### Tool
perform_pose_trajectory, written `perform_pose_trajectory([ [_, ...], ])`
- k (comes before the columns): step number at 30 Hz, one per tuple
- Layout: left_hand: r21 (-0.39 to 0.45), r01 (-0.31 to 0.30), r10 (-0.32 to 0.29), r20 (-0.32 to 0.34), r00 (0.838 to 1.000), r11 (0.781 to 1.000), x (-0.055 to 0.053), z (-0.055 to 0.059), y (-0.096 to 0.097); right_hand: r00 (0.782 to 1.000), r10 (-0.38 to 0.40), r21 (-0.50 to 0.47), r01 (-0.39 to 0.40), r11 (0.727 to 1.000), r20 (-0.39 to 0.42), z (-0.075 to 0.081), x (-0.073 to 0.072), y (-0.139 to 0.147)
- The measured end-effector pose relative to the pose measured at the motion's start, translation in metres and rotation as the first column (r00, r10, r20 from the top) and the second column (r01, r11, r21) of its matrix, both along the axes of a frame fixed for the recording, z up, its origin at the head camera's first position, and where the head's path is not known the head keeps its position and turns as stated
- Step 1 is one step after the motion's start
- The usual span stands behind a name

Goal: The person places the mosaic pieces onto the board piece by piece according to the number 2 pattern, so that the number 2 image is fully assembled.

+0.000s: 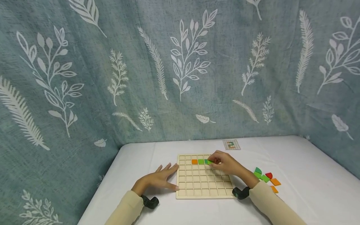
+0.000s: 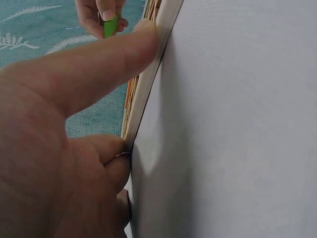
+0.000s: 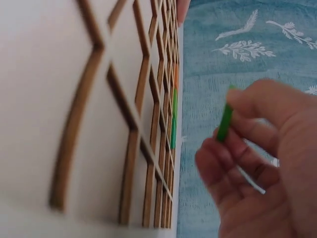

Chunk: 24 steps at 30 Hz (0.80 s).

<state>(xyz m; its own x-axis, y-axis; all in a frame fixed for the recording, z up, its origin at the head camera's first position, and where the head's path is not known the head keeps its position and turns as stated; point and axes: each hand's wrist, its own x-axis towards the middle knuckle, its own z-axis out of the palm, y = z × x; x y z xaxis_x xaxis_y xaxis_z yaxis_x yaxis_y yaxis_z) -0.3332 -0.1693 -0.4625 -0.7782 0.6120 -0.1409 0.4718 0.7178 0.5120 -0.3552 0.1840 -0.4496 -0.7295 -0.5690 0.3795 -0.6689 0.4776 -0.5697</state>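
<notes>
The right hand is pinching a held green tile, slightly tilted and apart from the gridded board, near the right end of a far-row run comprising an orange tile, a seated green tile and a teal tile. The left hand, fingers spread, is touching the board's left edge, probably steadying it on the table. For clean seating, the fingers should probably be levelling the held piece and aligning its sides with the ridges before lowering it, without nudging its teal neighbour.
</notes>
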Motion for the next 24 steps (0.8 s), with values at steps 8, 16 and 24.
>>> perform_pose_trajectory([
  [8, -0.001, 0.003, -0.003, 0.018, 1.000, 1.000, 0.000, -0.001, 0.002, 0.999, -0.043, 0.074, 0.044, 0.996, -0.007, -0.010, -0.003, -0.004],
  [16, -0.021, -0.017, 0.017, -0.005, 1.000, 1.000, -0.001, 0.002, 0.001, 0.996, -0.039, 0.121, 0.049, 0.991, -0.084, -0.012, -0.007, -0.006],
  [24, 0.003, -0.009, 0.009, 0.018, 1.000, 1.000, 0.001, 0.001, 0.000, 0.996, -0.032, 0.126, 0.042, 0.991, -0.082, -0.018, -0.008, -0.010],
])
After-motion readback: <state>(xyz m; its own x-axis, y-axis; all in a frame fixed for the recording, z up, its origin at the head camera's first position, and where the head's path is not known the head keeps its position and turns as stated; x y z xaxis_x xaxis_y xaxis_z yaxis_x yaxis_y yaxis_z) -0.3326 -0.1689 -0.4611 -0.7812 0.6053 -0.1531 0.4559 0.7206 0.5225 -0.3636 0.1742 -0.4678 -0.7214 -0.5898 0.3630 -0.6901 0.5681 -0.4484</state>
